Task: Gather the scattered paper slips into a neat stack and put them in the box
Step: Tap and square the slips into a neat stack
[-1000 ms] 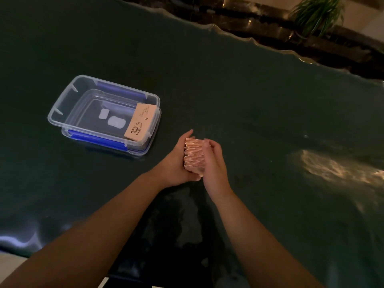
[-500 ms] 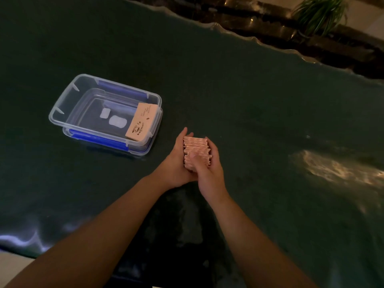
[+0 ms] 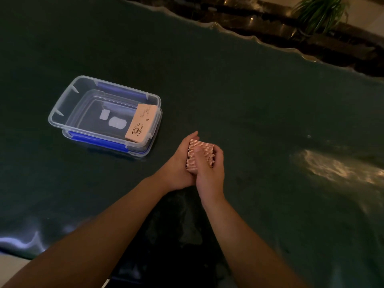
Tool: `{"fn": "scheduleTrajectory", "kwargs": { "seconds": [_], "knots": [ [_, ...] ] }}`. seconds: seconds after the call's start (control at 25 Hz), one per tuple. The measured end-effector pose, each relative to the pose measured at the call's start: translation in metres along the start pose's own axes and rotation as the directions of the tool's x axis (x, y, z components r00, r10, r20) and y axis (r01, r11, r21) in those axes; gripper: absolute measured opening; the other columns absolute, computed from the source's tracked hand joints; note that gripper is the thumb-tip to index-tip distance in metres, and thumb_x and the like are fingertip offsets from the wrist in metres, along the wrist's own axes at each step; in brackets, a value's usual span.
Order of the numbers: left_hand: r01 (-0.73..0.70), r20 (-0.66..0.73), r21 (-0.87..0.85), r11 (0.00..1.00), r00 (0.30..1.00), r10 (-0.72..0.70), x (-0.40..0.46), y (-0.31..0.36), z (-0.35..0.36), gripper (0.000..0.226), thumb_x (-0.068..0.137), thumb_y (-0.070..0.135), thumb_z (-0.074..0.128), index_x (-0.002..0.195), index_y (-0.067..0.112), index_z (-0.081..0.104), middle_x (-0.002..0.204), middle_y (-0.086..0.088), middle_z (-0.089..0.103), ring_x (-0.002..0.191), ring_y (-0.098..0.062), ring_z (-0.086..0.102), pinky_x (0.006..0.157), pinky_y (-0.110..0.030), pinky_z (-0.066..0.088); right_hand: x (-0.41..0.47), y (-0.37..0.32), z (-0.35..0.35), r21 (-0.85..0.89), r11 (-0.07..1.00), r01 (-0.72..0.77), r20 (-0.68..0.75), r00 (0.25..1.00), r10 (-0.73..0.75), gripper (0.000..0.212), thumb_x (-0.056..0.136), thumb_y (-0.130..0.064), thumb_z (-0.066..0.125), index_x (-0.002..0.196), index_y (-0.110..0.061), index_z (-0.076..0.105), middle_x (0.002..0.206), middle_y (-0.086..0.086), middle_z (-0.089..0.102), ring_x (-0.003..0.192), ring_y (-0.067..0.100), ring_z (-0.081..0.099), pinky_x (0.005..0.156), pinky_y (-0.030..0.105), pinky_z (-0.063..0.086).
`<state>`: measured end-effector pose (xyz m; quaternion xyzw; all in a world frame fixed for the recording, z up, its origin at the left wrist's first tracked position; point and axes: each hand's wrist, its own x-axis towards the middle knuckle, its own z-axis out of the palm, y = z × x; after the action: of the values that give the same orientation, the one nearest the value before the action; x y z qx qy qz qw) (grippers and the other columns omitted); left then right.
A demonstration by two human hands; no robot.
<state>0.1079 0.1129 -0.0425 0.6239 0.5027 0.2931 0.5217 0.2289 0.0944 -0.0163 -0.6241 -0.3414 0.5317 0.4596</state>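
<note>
Slips (image 3: 202, 149), seemingly stacked, clasped between left hand (image 3: 180, 163) and right hand (image 3: 209, 173).

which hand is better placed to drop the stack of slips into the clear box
Probably the left hand. It cups the pink stack of paper slips on the side facing the clear plastic box with blue clips, which sits to the left. The right hand would have to cross over it.
</note>
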Motion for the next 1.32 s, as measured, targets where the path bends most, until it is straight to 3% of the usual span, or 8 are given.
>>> {"fn": "scheduleTrajectory", "kwargs": {
  "seconds": [0.24, 0.44, 0.68, 0.84, 0.92, 1.04, 1.16, 1.32],
  "knots": [
    [0.077, -0.075, 0.03, 0.997, 0.994, -0.075, -0.004, -0.005, -0.009, 0.081, 0.076, 0.021, 0.09, 0.137, 0.03, 0.038, 0.118, 0.017, 0.063, 0.109, 0.015, 0.062, 0.083, -0.002, 0.046, -0.004, 0.011, 0.014, -0.099, 0.995, 0.022, -0.001, 1.0, -0.023, 0.068, 0.076, -0.066, 0.075, 0.137, -0.04, 0.058, 0.129, -0.007, 0.073, 0.111, 0.006, 0.073, 0.096, 0.036, 0.063],
    [0.105, -0.03, 0.017, 0.994, 0.994, -0.105, -0.003, 0.007, -0.017, 0.092, 0.061, 0.025, 0.099, 0.133, 0.035, 0.043, 0.119, 0.017, 0.067, 0.11, 0.01, 0.063, 0.084, -0.005, 0.05, 0.004, 0.014, -0.017, -0.081, 0.996, -0.028, 0.225, 0.973, 0.046, 0.1, 0.065, -0.081, 0.082, 0.149, -0.038, 0.048, 0.141, -0.005, 0.069, 0.125, 0.01, 0.069, 0.099, 0.029, 0.058],
    [0.211, -0.002, -0.255, 0.943, 0.976, -0.219, -0.012, 0.019, -0.023, 0.093, 0.059, 0.004, 0.098, 0.134, 0.031, 0.05, 0.126, 0.006, 0.069, 0.11, 0.002, 0.068, 0.08, -0.017, 0.057, 0.008, 0.017, -0.052, -0.103, 0.994, -0.047, 0.345, 0.935, 0.08, 0.102, 0.068, -0.062, 0.093, 0.154, -0.032, 0.047, 0.151, -0.006, 0.062, 0.137, 0.012, 0.062, 0.108, 0.036, 0.055],
    [0.285, 0.027, -0.522, 0.804, 0.948, -0.318, -0.018, 0.037, -0.016, 0.092, 0.058, 0.011, 0.09, 0.142, 0.014, 0.052, 0.127, -0.012, 0.073, 0.116, -0.025, 0.072, 0.097, -0.046, 0.06, -0.005, 0.021, -0.061, 0.098, 0.975, -0.199, 0.327, 0.932, 0.158, 0.109, 0.061, -0.044, 0.103, 0.153, -0.034, 0.045, 0.145, 0.002, 0.068, 0.132, 0.022, 0.067, 0.103, 0.04, 0.059],
    [0.278, 0.066, -0.623, 0.731, 0.95, -0.304, -0.018, 0.041, -0.009, 0.08, 0.061, 0.012, 0.083, 0.137, 0.006, 0.057, 0.125, -0.019, 0.073, 0.116, -0.034, 0.071, 0.095, -0.048, 0.059, -0.011, 0.024, -0.056, 0.172, 0.962, -0.212, 0.319, 0.936, 0.149, 0.115, 0.063, -0.028, 0.104, 0.157, -0.032, 0.039, 0.148, 0.009, 0.066, 0.136, 0.029, 0.064, 0.109, 0.051, 0.053],
    [0.245, 0.073, -0.678, 0.693, 0.96, -0.269, -0.018, 0.038, -0.01, 0.077, 0.069, 0.003, 0.075, 0.142, 0.01, 0.049, 0.132, -0.024, 0.066, 0.124, -0.042, 0.064, 0.094, -0.051, 0.06, -0.011, 0.022, -0.055, 0.177, 0.969, -0.171, 0.3, 0.947, 0.113, 0.117, 0.062, -0.017, 0.103, 0.159, -0.025, 0.037, 0.147, 0.013, 0.065, 0.136, 0.03, 0.063, 0.111, 0.052, 0.052],
    [0.255, 0.072, -0.612, 0.749, 0.961, -0.269, -0.017, 0.025, -0.028, 0.098, 0.068, -0.006, 0.081, 0.149, 0.027, 0.038, 0.138, -0.017, 0.061, 0.127, -0.037, 0.064, 0.094, -0.051, 0.061, -0.002, 0.018, -0.067, 0.095, 0.989, -0.11, 0.287, 0.955, 0.079, 0.114, 0.058, -0.014, 0.098, 0.156, -0.029, 0.04, 0.138, -0.001, 0.073, 0.131, 0.021, 0.067, 0.105, 0.043, 0.058],
    [0.273, 0.11, -0.259, 0.927, 0.961, -0.252, -0.015, 0.009, -0.042, 0.088, 0.066, 0.012, 0.096, 0.136, 0.04, 0.052, 0.127, 0.009, 0.073, 0.119, -0.01, 0.069, 0.091, -0.033, 0.062, 0.01, 0.017, -0.085, -0.099, 0.995, 0.015, 0.319, 0.947, 0.017, 0.108, 0.055, -0.013, 0.099, 0.148, -0.028, 0.046, 0.136, 0.0, 0.072, 0.131, 0.021, 0.067, 0.103, 0.041, 0.059]
  ]
}}
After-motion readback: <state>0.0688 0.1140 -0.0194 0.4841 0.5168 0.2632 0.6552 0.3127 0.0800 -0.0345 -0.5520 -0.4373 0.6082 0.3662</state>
